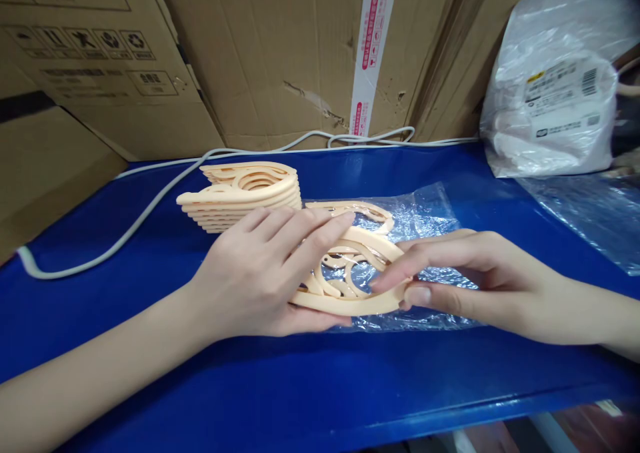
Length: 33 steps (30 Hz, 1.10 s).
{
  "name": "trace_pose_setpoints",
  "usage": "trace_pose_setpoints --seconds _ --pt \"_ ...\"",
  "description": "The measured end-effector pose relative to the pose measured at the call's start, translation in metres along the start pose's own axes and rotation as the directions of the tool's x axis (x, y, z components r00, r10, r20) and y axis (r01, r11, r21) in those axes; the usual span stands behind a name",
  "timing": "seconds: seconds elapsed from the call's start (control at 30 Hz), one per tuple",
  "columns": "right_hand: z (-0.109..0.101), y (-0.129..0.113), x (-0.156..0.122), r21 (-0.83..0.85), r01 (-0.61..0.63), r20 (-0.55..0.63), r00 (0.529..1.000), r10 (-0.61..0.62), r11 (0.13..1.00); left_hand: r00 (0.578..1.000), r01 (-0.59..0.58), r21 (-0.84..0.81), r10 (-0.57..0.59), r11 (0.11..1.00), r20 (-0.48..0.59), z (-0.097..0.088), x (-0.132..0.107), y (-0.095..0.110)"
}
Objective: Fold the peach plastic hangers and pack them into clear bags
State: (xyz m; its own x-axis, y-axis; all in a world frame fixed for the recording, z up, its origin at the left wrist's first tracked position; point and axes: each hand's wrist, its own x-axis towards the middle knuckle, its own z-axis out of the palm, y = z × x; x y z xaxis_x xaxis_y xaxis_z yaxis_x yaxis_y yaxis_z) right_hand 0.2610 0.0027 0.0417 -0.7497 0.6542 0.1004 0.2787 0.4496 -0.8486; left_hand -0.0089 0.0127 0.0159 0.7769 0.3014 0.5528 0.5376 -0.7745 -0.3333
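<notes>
A peach plastic folding hanger [353, 304], curved and folded up, is held level between both hands just above the blue table. My left hand [260, 273] wraps round its left end, fingers over the top and thumb below. At the right end, my right hand [465, 283] pinches the rim between thumb and fingers. Beneath it lies a clear plastic bag [430, 216], with more peach hanger parts [373, 207] showing behind; whether they are inside the bag I cannot tell. Left of these, a neat stack of matching hangers [250, 196] stands behind my left hand.
Cardboard boxes [280, 53] wall in the back and left of the blue table [200, 386]. A white cable [150, 206] runs along the back and loops down the left. At the back right sits a white plastic package [550, 113], with clear film [585, 219] before it.
</notes>
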Motion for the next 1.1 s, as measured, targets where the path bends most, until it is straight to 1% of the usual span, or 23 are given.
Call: trace_pose_setpoints --seconds 0.3,0.4,0.47,0.53,0.57,0.63,0.7,0.8,0.87,0.97,1.03,1.1 --pt "-0.003 0.006 0.002 -0.058 0.059 -0.038 0.997 -0.061 0.997 0.996 0.030 -0.146 -0.017 0.989 0.091 0.008 -0.004 -0.008" --pt "-0.004 0.006 0.001 -0.106 0.062 -0.058 0.996 -0.068 0.992 0.997 0.061 -0.137 -0.053 0.989 0.065 0.007 -0.005 -0.008" --pt "-0.003 0.004 0.000 -0.176 0.052 -0.089 0.994 -0.068 0.983 0.996 0.083 -0.105 -0.081 0.991 0.029 0.006 -0.005 -0.006" --pt "-0.001 0.003 -0.001 -0.285 0.058 -0.113 0.989 -0.094 0.957 0.994 0.111 -0.081 -0.110 0.991 0.020 0.004 -0.003 -0.002" --pt "0.000 0.003 -0.001 -0.350 0.083 -0.110 0.986 -0.129 0.933 0.992 0.128 -0.080 -0.126 0.989 0.029 0.003 -0.003 0.000" --pt "0.004 0.005 0.000 -0.480 0.152 -0.077 0.974 -0.214 0.864 0.987 0.154 -0.096 -0.149 0.983 0.057 0.003 -0.001 0.006" --pt "0.008 0.009 0.000 -0.583 0.210 -0.030 0.960 -0.279 0.785 0.987 0.150 -0.115 -0.142 0.982 0.074 0.003 0.000 0.012" --pt "0.015 0.014 0.001 -0.675 0.233 0.011 0.952 -0.307 0.700 0.991 0.126 -0.143 -0.119 0.982 0.058 0.004 0.001 0.018" --pt "0.019 0.014 0.000 -0.715 0.236 0.013 0.945 -0.326 0.658 0.989 0.148 -0.197 -0.140 0.969 0.054 0.004 0.001 0.020" --pt "0.022 0.011 0.000 -0.733 0.213 -0.022 0.942 -0.336 0.646 0.981 0.192 -0.270 -0.179 0.943 0.075 0.004 0.001 0.021" --pt "0.020 0.008 -0.001 -0.716 0.186 -0.051 0.947 -0.317 0.673 0.981 0.189 -0.274 -0.170 0.943 0.091 0.004 0.002 0.020" --pt "0.011 0.005 -0.001 -0.697 0.153 -0.072 0.957 -0.281 0.700 0.983 0.174 -0.266 -0.151 0.948 0.106 0.005 0.002 0.018"
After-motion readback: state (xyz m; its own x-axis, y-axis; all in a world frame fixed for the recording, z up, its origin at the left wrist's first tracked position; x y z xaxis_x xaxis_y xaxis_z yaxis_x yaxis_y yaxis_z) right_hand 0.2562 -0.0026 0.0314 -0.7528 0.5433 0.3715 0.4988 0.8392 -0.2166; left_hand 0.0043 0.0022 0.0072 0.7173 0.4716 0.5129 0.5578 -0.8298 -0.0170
